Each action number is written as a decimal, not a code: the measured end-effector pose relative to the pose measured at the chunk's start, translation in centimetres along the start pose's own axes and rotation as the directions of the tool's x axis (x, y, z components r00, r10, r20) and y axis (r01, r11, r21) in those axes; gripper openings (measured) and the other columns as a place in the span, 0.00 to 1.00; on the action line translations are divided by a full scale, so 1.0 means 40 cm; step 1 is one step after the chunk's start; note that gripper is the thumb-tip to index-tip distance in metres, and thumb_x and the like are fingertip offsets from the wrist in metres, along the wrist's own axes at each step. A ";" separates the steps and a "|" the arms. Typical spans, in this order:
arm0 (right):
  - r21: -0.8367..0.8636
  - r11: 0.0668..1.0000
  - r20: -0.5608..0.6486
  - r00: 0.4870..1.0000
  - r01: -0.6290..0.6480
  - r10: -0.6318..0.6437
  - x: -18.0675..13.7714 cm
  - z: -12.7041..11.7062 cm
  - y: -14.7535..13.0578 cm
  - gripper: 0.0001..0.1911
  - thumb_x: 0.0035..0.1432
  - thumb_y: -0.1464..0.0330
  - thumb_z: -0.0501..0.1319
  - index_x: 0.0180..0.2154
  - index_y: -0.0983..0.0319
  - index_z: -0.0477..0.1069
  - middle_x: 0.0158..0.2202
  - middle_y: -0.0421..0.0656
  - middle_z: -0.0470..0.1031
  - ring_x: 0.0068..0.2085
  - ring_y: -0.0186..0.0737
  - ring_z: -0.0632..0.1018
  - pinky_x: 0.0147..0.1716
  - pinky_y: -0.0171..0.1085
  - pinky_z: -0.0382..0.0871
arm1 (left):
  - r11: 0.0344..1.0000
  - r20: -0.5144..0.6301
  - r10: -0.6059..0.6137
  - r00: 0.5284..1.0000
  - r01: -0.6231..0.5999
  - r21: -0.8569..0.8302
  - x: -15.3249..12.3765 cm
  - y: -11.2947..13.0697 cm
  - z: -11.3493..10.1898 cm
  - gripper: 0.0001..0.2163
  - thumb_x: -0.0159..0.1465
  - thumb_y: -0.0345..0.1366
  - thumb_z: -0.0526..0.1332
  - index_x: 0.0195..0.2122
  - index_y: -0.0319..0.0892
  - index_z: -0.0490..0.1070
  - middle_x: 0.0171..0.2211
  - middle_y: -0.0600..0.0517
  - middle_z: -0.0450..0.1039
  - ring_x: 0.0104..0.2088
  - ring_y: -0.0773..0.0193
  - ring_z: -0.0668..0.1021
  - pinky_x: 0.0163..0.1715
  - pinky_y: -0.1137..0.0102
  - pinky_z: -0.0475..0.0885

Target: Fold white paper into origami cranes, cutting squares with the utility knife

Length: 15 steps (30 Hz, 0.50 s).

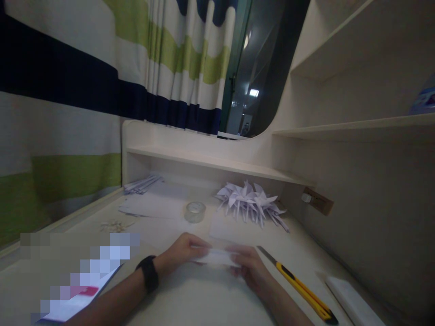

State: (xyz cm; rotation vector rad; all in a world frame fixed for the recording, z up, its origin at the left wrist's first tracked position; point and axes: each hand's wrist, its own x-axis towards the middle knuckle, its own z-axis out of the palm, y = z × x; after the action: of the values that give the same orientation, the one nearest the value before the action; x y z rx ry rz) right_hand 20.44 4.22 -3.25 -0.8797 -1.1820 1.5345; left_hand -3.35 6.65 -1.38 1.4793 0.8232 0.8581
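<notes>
Narrow white paper strip [219,257] | between both grips | bare left hand [181,252] pinching left end | bare right hand [250,267] pinching right end

Both hands are bare, the left hand [185,250] and the right hand [249,268] alike, their fingers slender and a little blurred toward the tips. Just behind the left hand a black band [150,275] circles the wrist: broad, plain and dark throughout, its outline curving with the wrist. Whether it carries a watch face or any lettering is too dim to make out. Farther back from that hand, the left forearm [115,292] is bare down to where it leaves the view. Behind the right hand, the wrist and right forearm [283,305] are bare too.
</notes>
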 end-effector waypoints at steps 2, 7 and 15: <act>-0.018 1.000 0.006 1.000 0.002 -0.002 0.000 0.002 0.001 0.18 0.42 0.65 0.72 0.36 0.68 0.79 0.23 0.44 0.74 0.21 0.32 0.71 0.17 0.28 0.63 | 1.000 -0.035 0.005 0.999 -0.004 0.031 0.006 -0.015 -0.005 0.21 0.47 0.47 0.71 0.35 0.33 0.80 0.27 0.46 0.78 0.26 0.60 0.76 0.28 0.69 0.70; -0.131 0.991 -0.042 0.999 0.006 -0.012 0.005 0.013 0.009 0.20 0.43 0.58 0.72 0.34 0.67 0.79 0.23 0.43 0.74 0.19 0.29 0.70 0.16 0.28 0.62 | 0.984 -0.036 0.075 0.997 -0.069 0.163 0.015 -0.034 -0.015 0.18 0.49 0.44 0.70 0.36 0.36 0.80 0.30 0.45 0.80 0.30 0.57 0.77 0.30 0.68 0.70; -0.176 0.984 -0.103 0.994 0.026 -0.044 0.012 0.004 0.018 0.22 0.36 0.59 0.75 0.32 0.68 0.80 0.22 0.43 0.74 0.19 0.29 0.70 0.16 0.28 0.60 | 0.984 -0.028 0.056 0.998 -0.051 0.173 0.011 -0.020 0.003 0.18 0.49 0.45 0.69 0.34 0.35 0.80 0.28 0.45 0.79 0.28 0.58 0.77 0.30 0.68 0.70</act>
State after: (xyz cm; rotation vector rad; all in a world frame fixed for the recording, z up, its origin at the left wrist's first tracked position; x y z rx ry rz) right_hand 19.99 4.59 -3.89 -1.0379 -1.2607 1.3536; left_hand -3.05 7.05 -2.18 1.6491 0.9043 0.8706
